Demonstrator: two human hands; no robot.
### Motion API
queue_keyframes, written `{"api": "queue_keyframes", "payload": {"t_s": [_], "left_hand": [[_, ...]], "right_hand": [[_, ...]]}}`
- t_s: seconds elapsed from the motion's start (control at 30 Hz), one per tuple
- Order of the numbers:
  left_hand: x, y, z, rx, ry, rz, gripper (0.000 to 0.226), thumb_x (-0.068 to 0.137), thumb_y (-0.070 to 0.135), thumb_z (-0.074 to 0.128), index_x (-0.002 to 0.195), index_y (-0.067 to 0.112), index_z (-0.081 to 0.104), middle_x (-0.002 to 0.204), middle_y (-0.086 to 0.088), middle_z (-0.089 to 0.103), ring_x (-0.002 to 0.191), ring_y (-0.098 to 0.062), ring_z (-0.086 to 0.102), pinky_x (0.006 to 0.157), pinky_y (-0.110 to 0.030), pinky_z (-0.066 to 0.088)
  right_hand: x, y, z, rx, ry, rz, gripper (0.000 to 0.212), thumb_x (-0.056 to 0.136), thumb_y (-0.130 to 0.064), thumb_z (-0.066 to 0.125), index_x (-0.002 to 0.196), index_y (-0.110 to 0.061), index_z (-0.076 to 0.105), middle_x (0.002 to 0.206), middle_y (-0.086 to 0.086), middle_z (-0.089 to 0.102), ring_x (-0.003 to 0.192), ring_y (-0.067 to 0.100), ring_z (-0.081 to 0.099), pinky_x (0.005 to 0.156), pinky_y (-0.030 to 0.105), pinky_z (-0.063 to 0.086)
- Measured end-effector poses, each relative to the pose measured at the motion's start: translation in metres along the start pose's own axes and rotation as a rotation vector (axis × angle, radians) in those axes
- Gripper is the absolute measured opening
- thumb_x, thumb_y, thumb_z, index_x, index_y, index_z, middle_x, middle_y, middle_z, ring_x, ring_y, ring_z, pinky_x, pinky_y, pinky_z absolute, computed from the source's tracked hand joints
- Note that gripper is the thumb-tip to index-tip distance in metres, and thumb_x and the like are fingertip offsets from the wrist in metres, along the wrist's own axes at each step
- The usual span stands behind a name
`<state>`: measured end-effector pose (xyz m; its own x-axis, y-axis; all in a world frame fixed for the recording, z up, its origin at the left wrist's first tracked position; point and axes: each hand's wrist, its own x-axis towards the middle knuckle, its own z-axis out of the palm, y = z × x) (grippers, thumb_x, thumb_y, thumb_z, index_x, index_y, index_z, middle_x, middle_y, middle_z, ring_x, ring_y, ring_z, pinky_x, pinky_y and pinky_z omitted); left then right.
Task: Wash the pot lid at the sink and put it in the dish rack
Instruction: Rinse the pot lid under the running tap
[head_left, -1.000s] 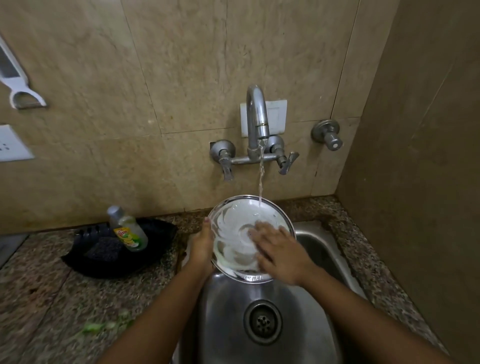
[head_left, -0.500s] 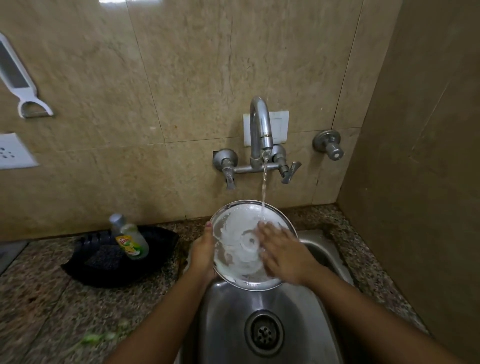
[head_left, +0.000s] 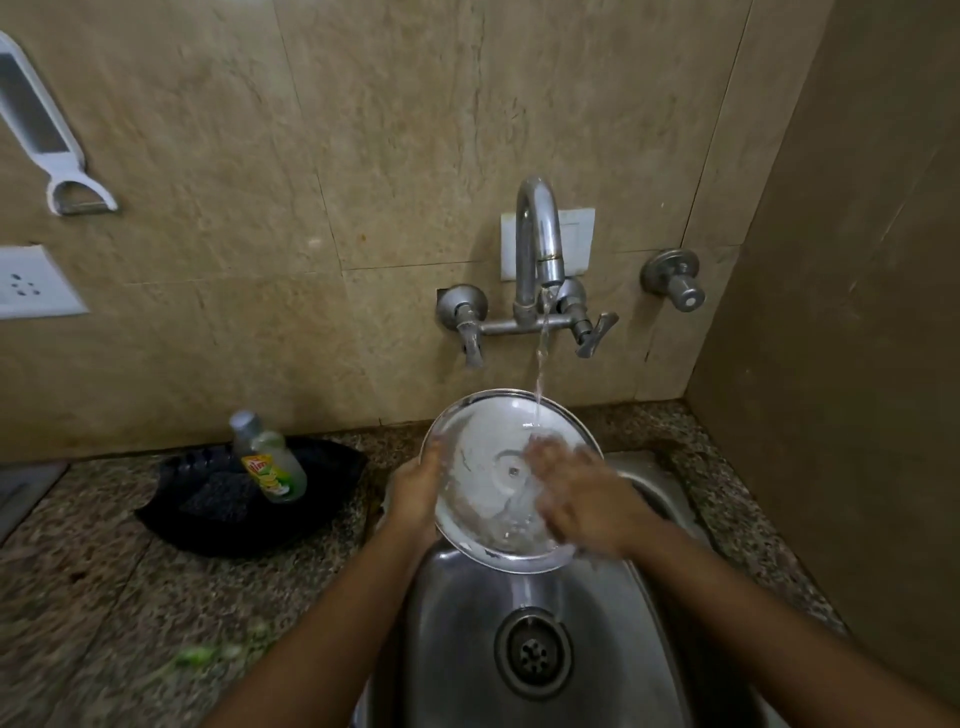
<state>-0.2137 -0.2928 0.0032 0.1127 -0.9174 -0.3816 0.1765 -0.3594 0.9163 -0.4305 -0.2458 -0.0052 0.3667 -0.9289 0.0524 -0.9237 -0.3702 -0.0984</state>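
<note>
The pot lid (head_left: 488, 483), centre frame over the sink (head_left: 467, 623), is tilted toward the camera. Suds that coated it a second ago are mostly rinsed off: washing is nearly done, racking remains. The tap (head_left: 537, 244) stream lands at its upper edge. The left hand (head_left: 415, 493) grip clamps the left rim; the right hand (head_left: 582, 493), open and blurred, rubs the face. Soap bottle (head_left: 270, 460) sits mid-left on the bench (head_left: 104, 597).

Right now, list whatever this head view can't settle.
- Right hand: motion-blurred, so finger contact on the pot lid is unclear.
- Lid's right part: hidden behind that hand.
- Left hand: its fingers are hidden behind the lid.
- Dish rack: not in the frame.
- Bottle label: too small to read.
</note>
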Motion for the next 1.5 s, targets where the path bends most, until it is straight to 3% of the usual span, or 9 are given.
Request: {"api": "queue_keyframes", "payload": {"t_s": [0.13, 0.27, 0.37, 0.57, 0.77, 0.97, 1.2, 1.37, 1.5], "left_hand": [[-0.021, 0.003, 0.009, 0.088, -0.228, 0.025, 0.023, 0.073, 0.003, 0.076, 0.096, 0.002, 0.072, 0.081, -0.013, 0.075, 0.069, -0.024, 0.071, 0.062, -0.031, 0.059], [-0.018, 0.006, 0.016, 0.209, -0.315, 0.167, 0.017, 0.072, -0.005, 0.072, 0.087, 0.003, 0.073, 0.085, -0.017, 0.073, 0.077, -0.028, 0.068, 0.075, -0.034, 0.054], [-0.017, 0.011, 0.018, 0.305, -0.320, 0.270, 0.018, 0.076, -0.010, 0.065, 0.077, 0.006, 0.072, 0.069, -0.004, 0.070, 0.063, -0.012, 0.065, 0.061, -0.020, 0.050], [-0.011, 0.021, 0.005, 0.167, -0.269, 0.196, 0.017, 0.075, 0.006, 0.076, 0.092, 0.004, 0.073, 0.091, -0.019, 0.074, 0.078, -0.031, 0.070, 0.074, -0.038, 0.058], [-0.017, 0.026, 0.020, 0.299, -0.335, 0.339, 0.016, 0.078, 0.002, 0.071, 0.094, 0.000, 0.072, 0.091, -0.020, 0.073, 0.080, -0.029, 0.068, 0.076, -0.038, 0.053], [-0.023, 0.018, 0.004, 0.039, -0.248, 0.252, 0.008, 0.080, 0.011, 0.072, 0.087, 0.010, 0.074, 0.083, -0.012, 0.076, 0.074, -0.026, 0.072, 0.069, -0.035, 0.059], [-0.016, 0.040, 0.018, 0.280, -0.503, 0.189, 0.014, 0.080, 0.005, 0.070, 0.094, 0.008, 0.073, 0.088, -0.012, 0.074, 0.080, -0.023, 0.070, 0.073, -0.028, 0.056], [-0.017, 0.030, 0.011, 0.151, -0.381, 0.213, 0.016, 0.081, 0.013, 0.071, 0.096, 0.009, 0.073, 0.086, -0.007, 0.076, 0.079, -0.024, 0.071, 0.071, -0.033, 0.057], [-0.012, 0.031, 0.010, 0.246, -0.450, 0.055, 0.024, 0.079, 0.018, 0.073, 0.101, 0.006, 0.072, 0.095, -0.016, 0.075, 0.089, -0.033, 0.071, 0.081, -0.041, 0.057]], "right_hand": [[0.039, 0.017, -0.002, 0.062, 0.218, 0.293, 0.056, 0.100, -0.044, 0.025, 0.148, -0.015, 0.025, 0.154, 0.010, 0.032, 0.143, 0.026, 0.024, 0.118, 0.040, 0.012], [0.076, -0.023, -0.031, 0.081, 0.197, -0.108, 0.037, 0.100, -0.035, 0.033, 0.119, -0.014, 0.057, 0.112, 0.009, 0.060, 0.108, 0.027, 0.053, 0.093, 0.041, 0.035], [0.079, -0.031, -0.038, 0.073, 0.191, -0.362, 0.032, 0.099, -0.032, 0.039, 0.118, -0.020, 0.061, 0.104, 0.004, 0.063, 0.099, 0.020, 0.053, 0.089, 0.038, 0.035], [0.059, 0.025, -0.053, 0.946, 0.248, 0.240, 0.019, 0.098, -0.025, 0.050, 0.102, -0.021, 0.068, 0.089, -0.013, 0.065, 0.082, 0.002, 0.059, 0.077, 0.030, 0.044], [0.078, -0.027, -0.065, 0.326, 0.132, -0.151, 0.029, 0.095, -0.033, 0.052, 0.116, -0.020, 0.068, 0.101, 0.001, 0.062, 0.100, 0.012, 0.052, 0.088, 0.033, 0.034], [0.054, 0.012, -0.058, 1.099, 0.449, 0.350, 0.022, 0.095, -0.021, 0.053, 0.112, -0.016, 0.067, 0.105, 0.002, 0.068, 0.099, 0.020, 0.062, 0.080, 0.022, 0.046], [0.073, -0.025, -0.059, 0.656, 0.286, 0.026, 0.019, 0.088, -0.026, 0.064, 0.101, -0.015, 0.073, 0.092, -0.002, 0.065, 0.092, 0.017, 0.060, 0.084, 0.035, 0.046], [0.056, 0.003, -0.068, 1.075, 0.378, 0.288, 0.014, 0.087, -0.019, 0.067, 0.098, -0.014, 0.073, 0.092, 0.001, 0.071, 0.090, 0.019, 0.067, 0.082, 0.031, 0.052], [0.059, 0.005, -0.066, 1.063, 0.343, 0.293, 0.013, 0.088, -0.020, 0.065, 0.098, -0.016, 0.073, 0.092, 0.001, 0.073, 0.087, 0.015, 0.066, 0.085, 0.035, 0.053]]}}
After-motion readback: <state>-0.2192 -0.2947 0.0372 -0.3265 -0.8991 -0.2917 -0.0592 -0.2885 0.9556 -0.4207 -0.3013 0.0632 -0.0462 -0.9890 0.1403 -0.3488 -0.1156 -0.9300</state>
